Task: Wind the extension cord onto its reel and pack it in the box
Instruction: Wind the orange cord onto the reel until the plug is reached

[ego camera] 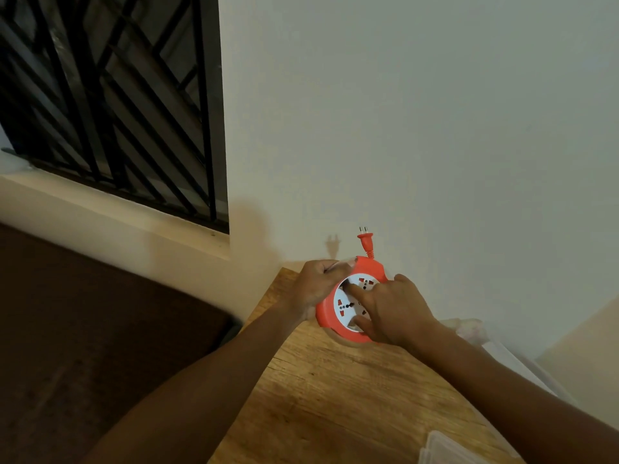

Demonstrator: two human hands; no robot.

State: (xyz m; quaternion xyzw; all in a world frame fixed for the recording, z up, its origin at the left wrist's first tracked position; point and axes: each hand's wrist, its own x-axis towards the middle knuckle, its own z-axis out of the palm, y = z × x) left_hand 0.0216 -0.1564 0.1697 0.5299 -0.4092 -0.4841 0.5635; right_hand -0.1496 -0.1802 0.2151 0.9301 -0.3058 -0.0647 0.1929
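Note:
An orange extension cord reel (pixel 326 314) with a white socket face (pixel 348 304) is held tilted above the far end of a wooden table (pixel 328 396). My left hand (pixel 316 284) grips the reel's left rim. My right hand (pixel 390 311) rests on the white face, fingers pressed into its recesses. The orange plug (pixel 365 239) sticks up from the reel's top with its two pins pointing upward; no loose cord shows beyond it. A clear plastic box (pixel 449 448) lies at the table's near right corner, partly cut off by the frame.
A white wall stands right behind the table. A barred dark window (pixel 110 105) with a pale sill fills the upper left. Left of the table lies dark brown floor (pixel 83 329). Pale translucent plastic (pixel 472 329) sits at the table's right edge.

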